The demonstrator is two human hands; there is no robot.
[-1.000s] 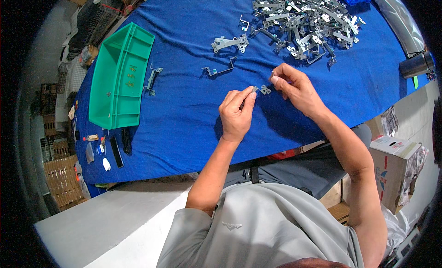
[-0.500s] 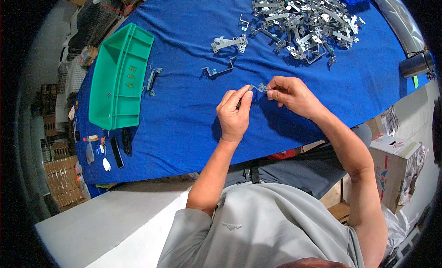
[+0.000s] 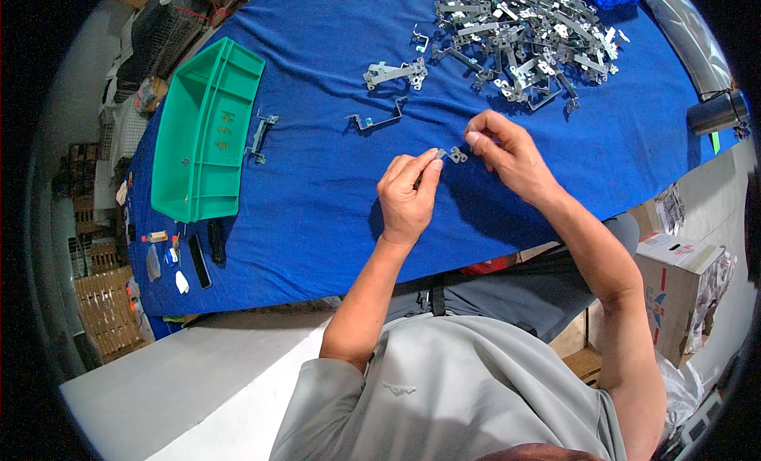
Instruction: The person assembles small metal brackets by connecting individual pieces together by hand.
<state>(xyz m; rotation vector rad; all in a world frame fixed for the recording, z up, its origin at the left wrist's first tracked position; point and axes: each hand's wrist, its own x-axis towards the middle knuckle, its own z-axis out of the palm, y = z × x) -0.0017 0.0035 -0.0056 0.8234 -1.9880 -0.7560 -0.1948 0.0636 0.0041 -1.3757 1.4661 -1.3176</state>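
1. Printing shows in red and blue on a cardboard box point(image 3: 670, 290) at the right; a small peak-shaped mark with lettering sits on the grey shirt point(image 3: 483, 374), its letters too small to tell.
2. The left hand point(image 3: 406, 198) has thumb and fingers pinched on a thin metal bracket point(image 3: 456, 155), whose bent, lobed end with holes sticks out toward the right hand.
3. The right hand point(image 3: 507, 153) is just beside that end, thumb and forefinger close together; whether they grip anything, I cannot tell.
4. Beneath lies wrinkled blue cloth point(image 3: 317, 199), bearing a heap of shiny metal brackets point(image 3: 523, 45).
5. A ribbed green plastic bin point(image 3: 174, 128) at the left holds small brass-coloured pieces point(image 3: 224, 130).
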